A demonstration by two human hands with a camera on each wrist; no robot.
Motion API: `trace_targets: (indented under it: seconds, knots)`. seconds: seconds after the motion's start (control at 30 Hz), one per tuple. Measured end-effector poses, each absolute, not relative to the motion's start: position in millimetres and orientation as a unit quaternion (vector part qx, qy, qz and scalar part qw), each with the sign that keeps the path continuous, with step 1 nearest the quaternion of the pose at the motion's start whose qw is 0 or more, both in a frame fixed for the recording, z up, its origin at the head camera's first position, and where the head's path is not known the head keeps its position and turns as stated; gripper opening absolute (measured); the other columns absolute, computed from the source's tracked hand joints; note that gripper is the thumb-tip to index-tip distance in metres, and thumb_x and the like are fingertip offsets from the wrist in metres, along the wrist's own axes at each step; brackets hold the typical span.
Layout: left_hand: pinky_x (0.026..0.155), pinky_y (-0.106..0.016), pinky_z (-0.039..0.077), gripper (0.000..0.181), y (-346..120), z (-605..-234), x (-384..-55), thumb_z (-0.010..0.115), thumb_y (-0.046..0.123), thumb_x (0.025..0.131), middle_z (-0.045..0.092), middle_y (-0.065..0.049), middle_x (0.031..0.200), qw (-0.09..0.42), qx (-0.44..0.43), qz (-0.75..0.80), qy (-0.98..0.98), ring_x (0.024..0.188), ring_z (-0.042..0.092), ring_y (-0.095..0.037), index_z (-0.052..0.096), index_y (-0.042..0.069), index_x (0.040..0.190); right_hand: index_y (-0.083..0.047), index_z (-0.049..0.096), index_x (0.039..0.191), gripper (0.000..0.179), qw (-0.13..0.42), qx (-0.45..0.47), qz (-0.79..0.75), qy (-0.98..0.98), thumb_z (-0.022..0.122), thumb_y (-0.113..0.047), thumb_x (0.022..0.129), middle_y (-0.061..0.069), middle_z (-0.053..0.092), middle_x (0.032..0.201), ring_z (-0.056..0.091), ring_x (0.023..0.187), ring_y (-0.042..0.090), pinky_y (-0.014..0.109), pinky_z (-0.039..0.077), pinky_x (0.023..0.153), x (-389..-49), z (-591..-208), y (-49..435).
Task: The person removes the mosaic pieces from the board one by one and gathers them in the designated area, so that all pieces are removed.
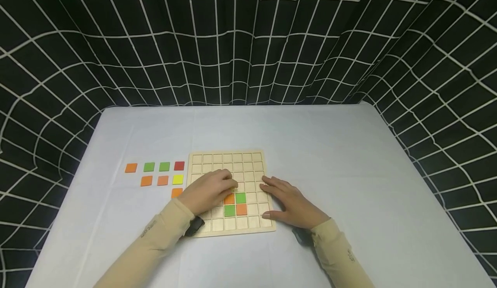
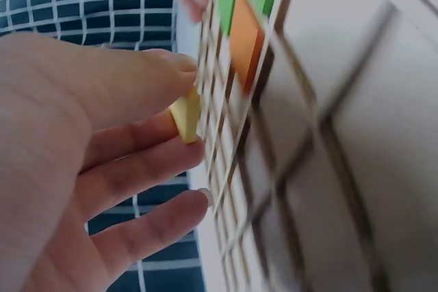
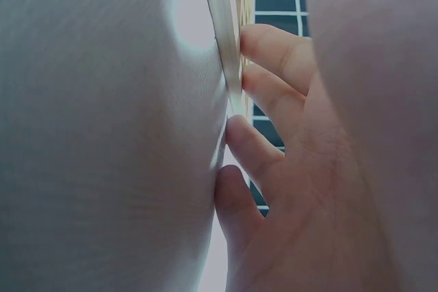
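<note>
Coloured tiles lie loose on the white-covered table, off to the left of the left hand — orange, green, red, salmon and yellow ones, with one loose orange tile just beside that hand's wrist. Next comes the left hand, reaching over the grid board; it pinches a small yellow piece between thumb and fingers, close to the cells, though I cannot tell whether the piece touches the wood. Just on the near side of those fingertips sits a block of four tiles, orange and green in its far row, green and salmon in its near row. Farthest right, the right hand rests at the board's right edge, fingers spread and grasping nothing, probably steadying it.

Placing the yellow piece seems to be the step in hand, likely in a cell beyond the block. My judgement is that the next move calls for squaring it to its cell, lowering it flat and letting go — without nudging the neighbours.
</note>
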State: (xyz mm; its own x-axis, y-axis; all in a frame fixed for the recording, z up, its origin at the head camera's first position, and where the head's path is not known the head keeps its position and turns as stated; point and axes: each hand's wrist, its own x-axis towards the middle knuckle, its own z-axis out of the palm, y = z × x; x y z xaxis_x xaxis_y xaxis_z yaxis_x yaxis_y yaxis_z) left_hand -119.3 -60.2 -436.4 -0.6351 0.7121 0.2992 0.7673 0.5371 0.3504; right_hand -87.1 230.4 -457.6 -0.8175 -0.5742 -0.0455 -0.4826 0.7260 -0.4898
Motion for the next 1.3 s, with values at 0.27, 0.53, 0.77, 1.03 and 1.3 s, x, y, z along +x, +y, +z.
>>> trace_targets:
  seconds: [0.27, 0.53, 0.77, 1.03, 1.3]
  knots:
    - [0.077, -0.030, 0.053, 0.021, -128, -426, -99, 0.074, 0.003, 0.081, 0.064, 0.001, 0.096, 0.086, -0.345, -0.233, -0.905, 0.085, 0.061, -0.013, 0.070, 0.009, 0.101, -0.019, 0.040, 0.146, 0.077, 0.098, -0.288, -0.232, 0.924, 0.064, -0.058, 0.083, -0.007, 0.026, 0.157, 0.027, 0.143, 0.024, 0.052, 0.029, 0.111, -88, -460, 230]
    - [0.083, -0.039, 0.052, 0.026, -180, -422, -84, 0.077, 0.002, 0.076, 0.068, 0.002, 0.100, 0.075, -0.263, -0.199, -0.941, 0.094, 0.064, -0.020, 0.070, 0.013, 0.098, -0.020, 0.040, 0.146, 0.078, 0.096, -0.290, -0.238, 0.922, 0.063, -0.058, 0.083, -0.006, 0.027, 0.156, 0.026, 0.143, 0.025, 0.053, 0.028, 0.112, -88, -459, 232]
    - [0.090, -0.043, 0.050, 0.027, -192, -424, -78, 0.078, 0.000, 0.074, 0.070, 0.003, 0.096, 0.070, -0.258, -0.192, -0.944, 0.095, 0.065, -0.021, 0.071, 0.011, 0.098, -0.021, 0.040, 0.146, 0.077, 0.099, -0.290, -0.242, 0.920, 0.065, -0.056, 0.083, -0.005, 0.027, 0.156, 0.025, 0.144, 0.024, 0.053, 0.028, 0.112, -89, -459, 231]
    - [0.079, -0.038, 0.053, 0.029, -193, -432, -78, 0.078, -0.001, 0.074, 0.069, 0.001, 0.096, 0.067, -0.254, -0.185, -0.947, 0.086, 0.064, -0.018, 0.070, 0.011, 0.099, -0.020, 0.040, 0.146, 0.076, 0.102, -0.290, -0.245, 0.919, 0.067, -0.054, 0.083, -0.004, 0.028, 0.156, 0.026, 0.143, 0.025, 0.054, 0.028, 0.111, -89, -457, 229]
    - [0.076, -0.038, 0.053, 0.026, -194, -433, -79, 0.078, -0.001, 0.074, 0.069, 0.002, 0.092, 0.057, -0.242, -0.185, -0.951, 0.082, 0.063, -0.017, 0.070, 0.012, 0.094, -0.020, 0.041, 0.145, 0.076, 0.101, -0.289, -0.241, 0.921, 0.066, -0.055, 0.083, -0.005, 0.027, 0.156, 0.026, 0.144, 0.024, 0.053, 0.028, 0.112, -89, -458, 230]
